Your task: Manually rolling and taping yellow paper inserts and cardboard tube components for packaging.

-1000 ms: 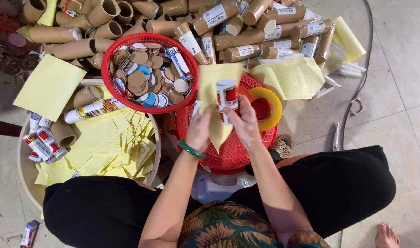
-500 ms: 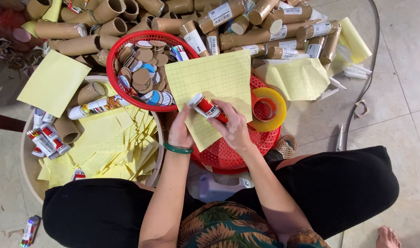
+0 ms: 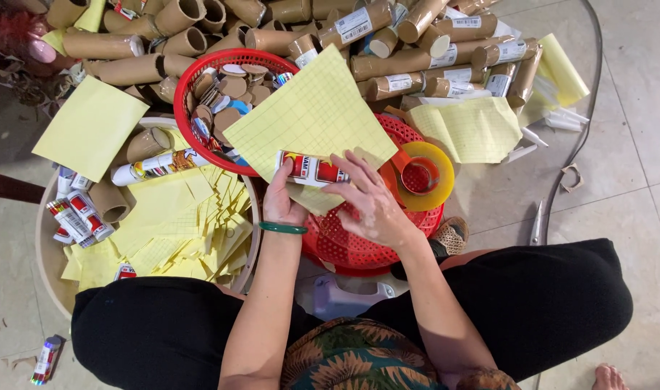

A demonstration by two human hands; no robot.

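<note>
Person seated on the floor, knees spread, work set between them. Landmark: the upturned red basket (image 3: 359,242) just in front of the lap, serving as a small worktop.

Left hand (image 3: 281,198), green bangle at the wrist, grips the near end of a small printed tube (image 3: 312,168), thumb on top. Right hand (image 3: 369,202) lies over the tube's other end, fingers spread and pressing it down onto a yellow gridded sheet (image 3: 312,115). The sheet lies cornerwise across the basket's far edge, so a point leads under the tube; looks set for rolling.

On the basket's right rim: a roll of yellow tape (image 3: 425,175), within easy reach of the right hand.

Left of the basket: a round tray (image 3: 52,278) heaped with cut yellow sheets (image 3: 164,231), plus a few wrapped tubes (image 3: 73,217) at its left side.

Beyond the basket, left: a red bowl-basket (image 3: 189,87) of round caps and discs.

Farthest: a bank of brown cardboard tubes (image 3: 387,54), many labelled, piled across the floor. A loose yellow sheet (image 3: 90,126) lies far left.
</note>
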